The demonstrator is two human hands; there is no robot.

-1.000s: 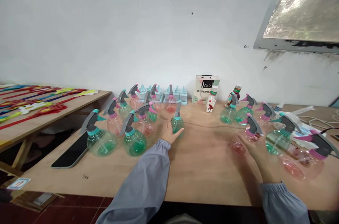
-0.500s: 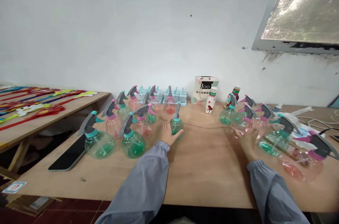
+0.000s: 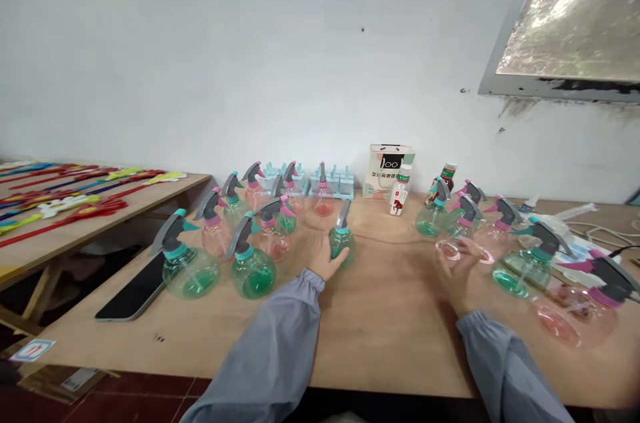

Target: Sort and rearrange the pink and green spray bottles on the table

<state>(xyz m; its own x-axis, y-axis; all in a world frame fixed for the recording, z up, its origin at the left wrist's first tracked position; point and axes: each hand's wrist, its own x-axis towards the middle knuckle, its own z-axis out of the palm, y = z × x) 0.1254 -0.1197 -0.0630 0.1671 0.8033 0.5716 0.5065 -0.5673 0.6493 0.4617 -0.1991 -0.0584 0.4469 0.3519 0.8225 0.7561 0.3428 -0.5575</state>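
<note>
My left hand (image 3: 326, 259) is wrapped round the side of a green spray bottle (image 3: 345, 244) with a grey and teal head, standing near the table's middle. On the right, my right hand (image 3: 457, 273) is smeared by motion beside a pink spray bottle (image 3: 463, 231); whether its fingers touch that bottle cannot be made out. Several pink and green bottles stand left of my left hand, among them a green one (image 3: 253, 273). Close to my right forearm are a green bottle (image 3: 525, 266) and a pink one (image 3: 575, 316).
A black phone (image 3: 133, 289) lies at the left of the wooden table (image 3: 390, 336). Toward the wall stand light-blue racks (image 3: 340, 183), a paper bag (image 3: 375, 176), a small white bottle (image 3: 399, 196) and a dark bottle (image 3: 449, 173). Colourful items (image 3: 100, 209) cover the left table.
The green bottle at my left hand is slightly farther right and nearer, and its head has turned. My right hand has drawn back a little toward me.
</note>
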